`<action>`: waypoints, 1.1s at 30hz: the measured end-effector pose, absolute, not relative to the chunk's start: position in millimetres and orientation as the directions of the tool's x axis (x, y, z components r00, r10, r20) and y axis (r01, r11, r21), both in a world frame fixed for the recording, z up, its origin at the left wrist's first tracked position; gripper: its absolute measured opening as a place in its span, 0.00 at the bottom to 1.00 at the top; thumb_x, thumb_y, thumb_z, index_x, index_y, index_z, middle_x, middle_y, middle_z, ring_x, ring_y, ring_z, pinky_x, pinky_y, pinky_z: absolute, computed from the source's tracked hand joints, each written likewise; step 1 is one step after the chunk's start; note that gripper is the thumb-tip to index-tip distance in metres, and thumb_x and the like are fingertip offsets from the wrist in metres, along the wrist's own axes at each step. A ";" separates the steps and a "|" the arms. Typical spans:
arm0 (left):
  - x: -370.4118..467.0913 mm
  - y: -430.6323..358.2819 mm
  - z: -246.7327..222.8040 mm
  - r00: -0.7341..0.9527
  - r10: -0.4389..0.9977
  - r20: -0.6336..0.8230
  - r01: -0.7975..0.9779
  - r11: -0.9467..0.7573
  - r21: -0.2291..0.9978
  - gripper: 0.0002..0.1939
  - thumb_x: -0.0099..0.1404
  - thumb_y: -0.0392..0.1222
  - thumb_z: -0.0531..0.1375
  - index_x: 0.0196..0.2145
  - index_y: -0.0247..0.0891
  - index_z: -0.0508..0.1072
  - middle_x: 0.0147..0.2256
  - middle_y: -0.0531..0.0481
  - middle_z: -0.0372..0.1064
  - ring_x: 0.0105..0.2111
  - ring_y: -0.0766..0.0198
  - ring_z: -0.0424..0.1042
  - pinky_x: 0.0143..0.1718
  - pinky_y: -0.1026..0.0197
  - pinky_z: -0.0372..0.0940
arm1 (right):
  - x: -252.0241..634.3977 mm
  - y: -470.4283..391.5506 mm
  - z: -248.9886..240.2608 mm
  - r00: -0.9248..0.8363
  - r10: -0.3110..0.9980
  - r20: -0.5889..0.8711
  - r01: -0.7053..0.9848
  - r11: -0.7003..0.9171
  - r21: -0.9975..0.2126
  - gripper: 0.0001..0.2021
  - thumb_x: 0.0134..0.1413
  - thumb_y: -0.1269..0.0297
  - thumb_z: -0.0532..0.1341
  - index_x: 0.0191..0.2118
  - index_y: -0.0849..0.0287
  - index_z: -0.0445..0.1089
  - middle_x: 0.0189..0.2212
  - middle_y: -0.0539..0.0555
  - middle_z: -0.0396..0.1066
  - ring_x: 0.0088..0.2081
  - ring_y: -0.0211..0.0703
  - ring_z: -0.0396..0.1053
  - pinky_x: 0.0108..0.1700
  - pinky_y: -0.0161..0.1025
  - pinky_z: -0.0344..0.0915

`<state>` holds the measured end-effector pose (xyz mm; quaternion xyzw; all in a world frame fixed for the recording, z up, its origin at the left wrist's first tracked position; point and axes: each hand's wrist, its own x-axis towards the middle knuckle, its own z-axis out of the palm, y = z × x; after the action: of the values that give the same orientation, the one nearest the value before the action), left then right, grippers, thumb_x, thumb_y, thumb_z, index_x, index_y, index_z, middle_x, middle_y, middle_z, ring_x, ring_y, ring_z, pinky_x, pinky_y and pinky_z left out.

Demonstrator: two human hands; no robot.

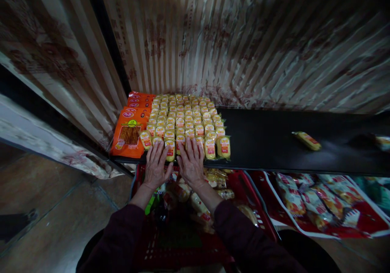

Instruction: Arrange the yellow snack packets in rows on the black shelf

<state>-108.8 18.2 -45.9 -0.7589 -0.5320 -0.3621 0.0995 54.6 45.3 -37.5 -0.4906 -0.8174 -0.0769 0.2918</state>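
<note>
Rows of small yellow cakes in clear wrappers (pixel 179 122) stand on a black shelf (pixel 262 139), packed close together. My left hand (pixel 157 163) rests with fingers stretched out against the front row, near its left end. Beside it, my right hand (pixel 191 161) lies with fingers extended on cakes in the middle of the front row. Neither hand is wrapped round a cake. A wrapped cake (pixel 224 147) at the row's right end stands free of both hands. Orange snack packets (pixel 129 133) lie overlapped to the left of the cakes.
A single wrapped cake (pixel 307 141) lies farther right on the shelf. Below the shelf edge is a red basket (pixel 243 183) of mixed packaged food. Another red basket (pixel 365 224) with white-and-orange packets stands to the right. Patterned cloth (pixel 189 41) hangs behind the shelf.
</note>
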 end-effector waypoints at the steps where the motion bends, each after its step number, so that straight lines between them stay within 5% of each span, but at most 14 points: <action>1: -109.0 18.1 -45.9 0.175 0.733 0.657 0.879 -0.417 0.231 0.35 0.63 0.42 0.55 0.65 0.37 0.48 0.63 0.36 0.51 0.65 0.48 0.44 0.62 0.40 0.46 | 54.6 44.9 -37.0 -0.350 0.754 0.555 0.845 0.510 -0.159 0.29 0.61 0.66 0.52 0.66 0.55 0.45 0.68 0.59 0.40 0.68 0.53 0.34 0.65 0.59 0.41; 33: -107.2 18.8 -48.6 0.125 0.735 0.666 0.885 -0.386 0.260 0.30 0.63 0.37 0.55 0.62 0.40 0.55 0.62 0.38 0.53 0.65 0.51 0.44 0.61 0.43 0.50 | 52.1 38.8 -37.2 -0.358 0.742 0.567 0.826 0.534 -0.178 0.23 0.62 0.65 0.51 0.62 0.59 0.56 0.66 0.62 0.46 0.68 0.51 0.37 0.65 0.58 0.40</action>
<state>-107.2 18.8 -48.6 -0.7432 -0.5450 -0.3750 0.1001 52.1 38.8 -37.2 -0.4774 -0.8210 -0.0693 0.3052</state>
